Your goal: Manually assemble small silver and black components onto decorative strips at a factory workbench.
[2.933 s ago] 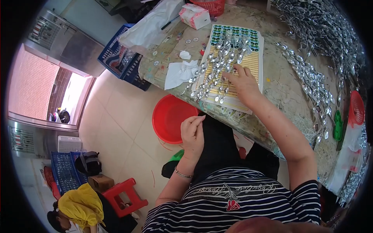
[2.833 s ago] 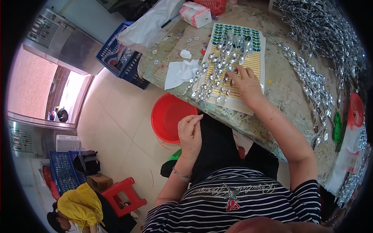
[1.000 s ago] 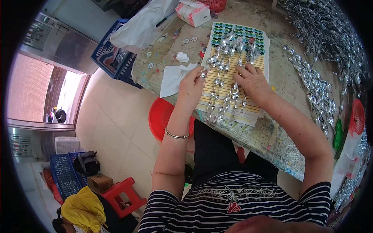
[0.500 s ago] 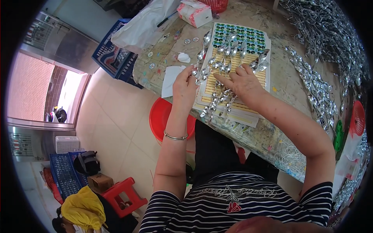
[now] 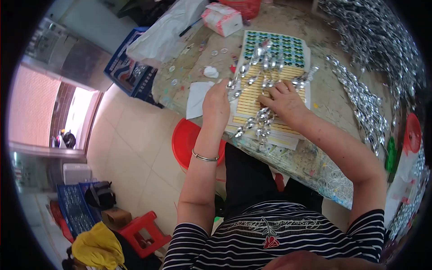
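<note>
Several shiny silver twisted strands, like beaded foil, lie over a stack of printed sticker sheets [image 5: 249, 96] with green-blue ovals at the far end and yellow strips nearer. My left hand [image 5: 217, 104] is closed at the sheets' left edge, its fingertips pinching a silver strand [image 5: 244, 69] that slants up to the far right. Over the middle of the sheets, my right hand [image 5: 287, 104] has its fingers bent onto a bunch of silver strands [image 5: 262, 120]; ends stick out above and below it. The fingertips are partly hidden by the strands.
A big heap of silver strands [image 5: 373, 40] fills the table's far right, with a narrower bundle [image 5: 360, 101] nearer. A tissue box [image 5: 222, 19], white paper [image 5: 198, 100] and crumpled tissue lie on the left. A red basin [image 5: 183, 141] stands below the edge; a yellow-clad person [image 5: 98, 247] sits lower left.
My left hand's strand now slants farther to the right across the sheets. My right hand has shifted slightly down, and fewer strands lie between the hands. The view has tilted a little.
</note>
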Available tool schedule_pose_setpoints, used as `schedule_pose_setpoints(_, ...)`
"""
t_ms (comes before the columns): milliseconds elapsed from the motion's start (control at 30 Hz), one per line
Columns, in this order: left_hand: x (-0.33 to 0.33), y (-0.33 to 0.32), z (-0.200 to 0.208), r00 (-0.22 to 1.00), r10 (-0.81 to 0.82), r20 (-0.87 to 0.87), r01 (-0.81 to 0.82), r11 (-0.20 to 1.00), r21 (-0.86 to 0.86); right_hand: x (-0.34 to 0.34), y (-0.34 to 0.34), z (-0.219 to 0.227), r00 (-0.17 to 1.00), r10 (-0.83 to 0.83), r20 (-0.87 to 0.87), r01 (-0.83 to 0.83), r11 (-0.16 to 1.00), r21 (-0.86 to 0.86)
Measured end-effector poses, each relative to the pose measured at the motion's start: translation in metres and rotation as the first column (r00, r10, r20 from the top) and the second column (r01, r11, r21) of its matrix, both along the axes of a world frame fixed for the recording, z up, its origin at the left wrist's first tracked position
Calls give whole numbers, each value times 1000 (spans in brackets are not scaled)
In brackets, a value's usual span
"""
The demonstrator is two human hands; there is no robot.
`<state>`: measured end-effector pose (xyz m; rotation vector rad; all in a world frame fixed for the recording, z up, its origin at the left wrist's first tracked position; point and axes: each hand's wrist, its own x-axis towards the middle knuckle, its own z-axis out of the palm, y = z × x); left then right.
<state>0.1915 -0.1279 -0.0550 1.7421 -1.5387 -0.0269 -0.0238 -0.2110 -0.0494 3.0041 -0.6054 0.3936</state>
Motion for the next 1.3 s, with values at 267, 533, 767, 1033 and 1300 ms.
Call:
schedule_pose_setpoints(267, -33, 15, 5, 992, -118, -42, 125, 964, 234, -7, -8, -13, 990, 36, 137, -16, 990, -139)
schedule_pose_setpoints(533, -56, 26, 6, 969, -161, -185, 208, 941, 268, -14, 1, -1, 980, -11, 199, 63, 965, -254)
schedule_pose_setpoints(767, -55, 38, -4, 956, -167, -243, 212, 961, 177, -41, 12, 20, 982, -189, 13, 189, 982, -20)
schedule_pose_setpoints(1033, -72, 63, 2, 976, -103, -193, 143, 967, 208, -24, -3, -13, 945, -280, 169, 273, 960, 62)
schedule_pose_setpoints(1300, -87, 98, -1, 1000, -12, -21, 12, 1000, -25, -95, 4, 11, 738, -542, 402, 448, 839, 307)
